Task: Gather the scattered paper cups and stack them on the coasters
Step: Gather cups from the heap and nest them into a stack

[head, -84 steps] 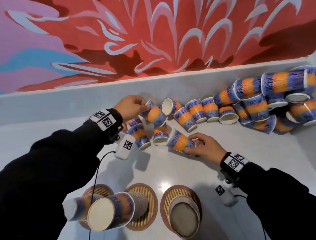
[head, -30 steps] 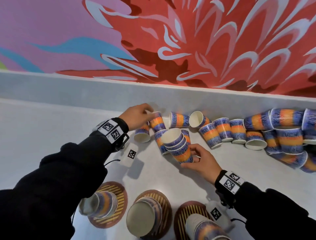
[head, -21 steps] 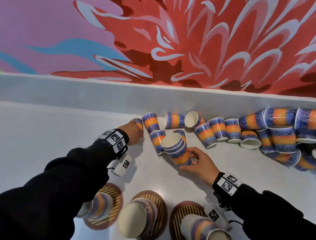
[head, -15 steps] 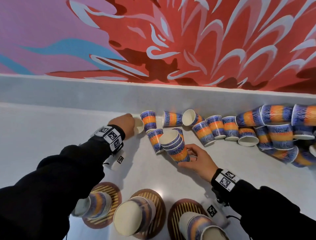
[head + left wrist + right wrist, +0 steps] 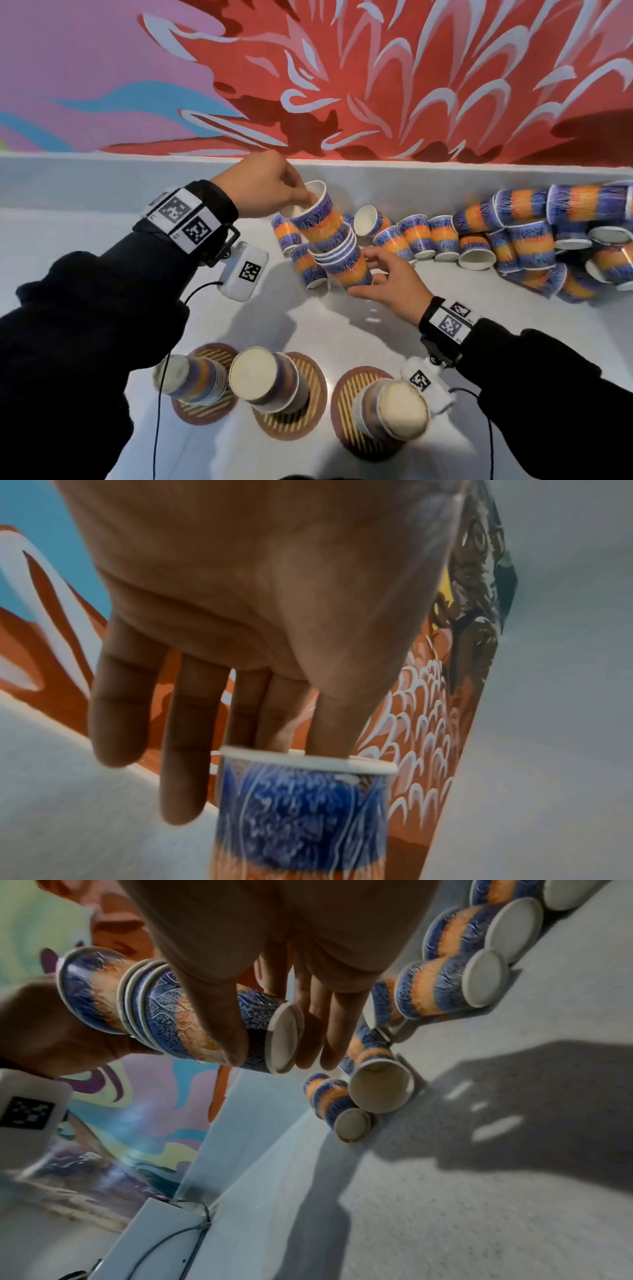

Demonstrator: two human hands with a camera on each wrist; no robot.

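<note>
1. The left hand has lifted a cup, pinching its rim, and now sets it into the nested cups.
2. The right hand still grips those, tilted above the surface.

A large mural was painted across the back wall: red-orange petals outlined in white, with pink and light blue areas to the left. A pale grey upstand ran below it, meeting a pale grey, faintly speckled countertop. Hard shadows and a few bright light patches were cast on the surface. In the right wrist view, pastel green, yellow and blue swirls were seen further along the wall, with a white box and dark cable below the counter edge.
</note>
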